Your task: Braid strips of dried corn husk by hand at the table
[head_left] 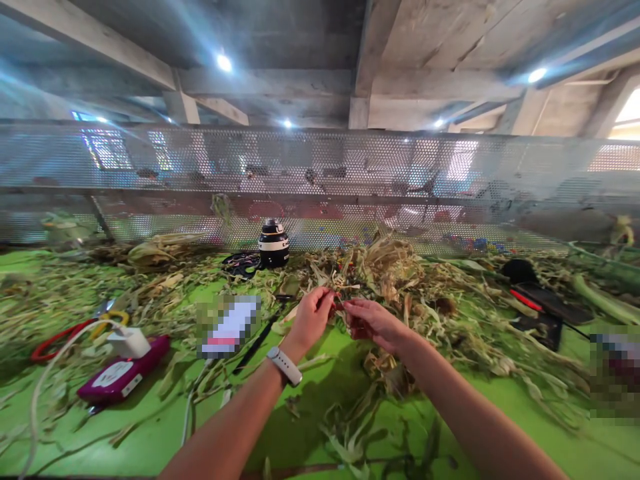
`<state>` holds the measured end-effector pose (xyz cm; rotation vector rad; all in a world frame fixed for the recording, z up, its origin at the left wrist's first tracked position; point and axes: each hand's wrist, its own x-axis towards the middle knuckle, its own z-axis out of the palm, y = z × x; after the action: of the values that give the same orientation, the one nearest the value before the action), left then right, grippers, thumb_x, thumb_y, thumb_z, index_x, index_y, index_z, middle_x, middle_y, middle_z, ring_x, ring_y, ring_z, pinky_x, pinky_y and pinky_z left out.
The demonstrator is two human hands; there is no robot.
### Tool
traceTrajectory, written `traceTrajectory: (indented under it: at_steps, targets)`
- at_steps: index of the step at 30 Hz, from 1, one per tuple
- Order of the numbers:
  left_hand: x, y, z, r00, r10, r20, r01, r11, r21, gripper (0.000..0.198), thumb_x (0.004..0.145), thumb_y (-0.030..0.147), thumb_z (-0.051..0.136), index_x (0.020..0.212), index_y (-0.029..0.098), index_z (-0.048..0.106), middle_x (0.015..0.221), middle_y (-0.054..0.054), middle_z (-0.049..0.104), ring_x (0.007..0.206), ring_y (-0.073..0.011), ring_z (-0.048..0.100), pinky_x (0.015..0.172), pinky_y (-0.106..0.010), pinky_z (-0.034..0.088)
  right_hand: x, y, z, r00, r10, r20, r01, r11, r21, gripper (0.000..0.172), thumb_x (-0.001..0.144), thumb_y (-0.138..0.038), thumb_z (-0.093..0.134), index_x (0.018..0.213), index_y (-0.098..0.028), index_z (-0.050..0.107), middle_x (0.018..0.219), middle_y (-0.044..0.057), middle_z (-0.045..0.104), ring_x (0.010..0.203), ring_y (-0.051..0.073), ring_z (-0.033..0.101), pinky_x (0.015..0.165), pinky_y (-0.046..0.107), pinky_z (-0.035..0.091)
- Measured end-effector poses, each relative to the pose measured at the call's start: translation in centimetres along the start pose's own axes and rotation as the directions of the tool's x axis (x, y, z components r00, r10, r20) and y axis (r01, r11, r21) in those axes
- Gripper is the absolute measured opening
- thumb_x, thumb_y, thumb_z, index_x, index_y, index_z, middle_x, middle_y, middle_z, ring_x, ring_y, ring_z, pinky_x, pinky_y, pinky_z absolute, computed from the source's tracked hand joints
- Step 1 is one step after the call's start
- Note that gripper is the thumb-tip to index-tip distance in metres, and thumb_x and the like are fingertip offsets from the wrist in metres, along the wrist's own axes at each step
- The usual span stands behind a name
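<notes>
My left hand (313, 313), with a pale watch on its wrist, is raised over the green table with thumb and fingers pinched together. My right hand (367, 319) meets it from the right, its fingertips also closed. A thin, partly reddish strand seems to run between the fingertips; it is too small to name. Just behind and below the hands lie dry, shredded plant leaves like corn husks (395, 267). To the left of my left hand are a slim black stick-like tool (257, 343) and a phone with a blurred-out screen (231, 325).
A purple power strip (125, 373) holds a white charger (129, 343) and cable. Scissors with red and yellow handles (67, 339) lie behind it. A black bottle (273, 245) stands near the perforated metal screen (310, 160). Black items with a red strip (526, 300) lie right.
</notes>
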<state>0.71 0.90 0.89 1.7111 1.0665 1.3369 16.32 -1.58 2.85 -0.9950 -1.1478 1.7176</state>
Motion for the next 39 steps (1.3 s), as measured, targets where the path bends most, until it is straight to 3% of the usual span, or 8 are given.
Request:
traceTrajectory:
  at_steps: [7, 10, 12, 18, 23, 28, 33, 39]
  targets:
    - [0.0, 0.1, -0.2, 1.000, 0.014, 0.001, -0.014, 1.000, -0.008, 0.024, 0.080, 0.035, 0.046, 0.073, 0.015, 0.056, 0.060, 0.001, 0.051, 0.054, -0.0112, 0.043, 0.052, -0.022, 0.036, 0.4, 0.4, 0.2, 0.984, -0.172, -0.057, 0.164, 0.979, -0.119, 0.041, 0.062, -0.055, 0.069, 0.070, -0.018, 0.053, 0.048, -0.009, 0.045, 0.038, 0.004, 0.038, 0.040, 0.018, 0.029]
    - [0.1, 0.0, -0.4, 0.999, 0.025, 0.035, -0.025, 1.000, 0.010, 0.025, 0.081, 0.036, 0.045, 0.071, 0.015, 0.055, 0.059, 0.001, 0.050, 0.054, -0.0114, 0.044, 0.054, -0.023, 0.037, 0.4, 0.3, 0.4, 0.952, -0.277, -0.129, 0.246, 0.945, -0.214, 0.042, 0.066, -0.057, 0.062, 0.061, -0.017, 0.052, 0.040, -0.010, 0.032, 0.037, 0.004, 0.026, 0.038, 0.019, 0.018]
    - [0.1, 0.1, -0.5, 0.997, 0.030, 0.076, -0.032, 0.999, 0.021, 0.027, 0.081, 0.038, 0.045, 0.069, 0.015, 0.054, 0.058, 0.001, 0.051, 0.055, -0.0114, 0.045, 0.054, -0.023, 0.038, 0.4, 0.2, 0.5, 0.916, -0.359, -0.179, 0.294, 0.905, -0.309, 0.040, 0.066, -0.054, 0.062, 0.056, -0.017, 0.051, 0.041, -0.009, 0.032, 0.038, 0.004, 0.024, 0.039, 0.021, 0.015]
    - [0.0, 0.7, -0.6, 0.985, 0.023, 0.171, -0.031, 0.998, 0.047, 0.032, 0.081, 0.042, 0.044, 0.065, 0.016, 0.054, 0.058, 0.001, 0.055, 0.055, -0.0119, 0.049, 0.056, -0.023, 0.040, 0.3, 0.2, 0.5, 0.830, -0.521, -0.201, 0.376, 0.788, -0.488, 0.036, 0.070, -0.047, 0.057, 0.052, -0.017, 0.047, 0.044, -0.007, 0.031, 0.042, 0.005, 0.022, 0.040, 0.022, 0.015]
    - [-0.2, 1.0, -0.6, 0.984, -0.007, 0.176, -0.016, 0.991, 0.133, 0.032, 0.081, 0.039, 0.045, 0.060, 0.016, 0.055, 0.053, 0.001, 0.055, 0.048, -0.0105, 0.047, 0.051, -0.022, 0.037, 0.0, 0.1, 0.6, 0.764, -0.632, -0.134, 0.427, 0.650, -0.629, 0.035, 0.075, -0.043, 0.051, 0.052, -0.018, 0.043, 0.047, -0.006, 0.031, 0.046, 0.007, 0.027, 0.043, 0.021, 0.022]
    - [-0.2, 1.0, -0.7, 0.986, -0.038, 0.161, 0.019, 0.993, 0.115, 0.029, 0.079, 0.040, 0.048, 0.063, 0.016, 0.055, 0.050, 0.003, 0.053, 0.045, -0.0092, 0.046, 0.048, -0.021, 0.037, -0.3, -0.4, 0.1, 0.692, -0.713, -0.110, 0.372, 0.484, -0.792, 0.037, 0.079, -0.042, 0.048, 0.053, -0.019, 0.039, 0.048, -0.006, 0.027, 0.045, 0.007, 0.026, 0.043, 0.021, 0.021]
    - [-0.1, 0.9, -0.8, 0.955, -0.058, 0.292, 0.053, 0.998, 0.023, 0.031, 0.078, 0.044, 0.049, 0.069, 0.016, 0.058, 0.052, 0.003, 0.053, 0.046, -0.0096, 0.047, 0.048, -0.021, 0.037, -0.3, -0.8, -1.1, 0.581, -0.812, -0.050, 0.232, 0.225, -0.946, 0.039, 0.083, -0.039, 0.046, 0.051, -0.018, 0.040, 0.047, -0.006, 0.030, 0.045, 0.007, 0.027, 0.046, 0.020, 0.022]
    - [-0.3, 1.0, -0.7, 0.943, -0.064, 0.328, 0.054, 0.998, 0.042, 0.029, 0.079, 0.041, 0.048, 0.064, 0.017, 0.055, 0.051, 0.004, 0.051, 0.046, -0.0096, 0.047, 0.048, -0.021, 0.037, -0.3, -0.7, -1.2, 0.527, -0.849, 0.035, 0.162, 0.060, -0.985, 0.040, 0.087, -0.035, 0.043, 0.051, -0.018, 0.044, 0.046, -0.005, 0.037, 0.044, 0.008, 0.031, 0.047, 0.020, 0.024]
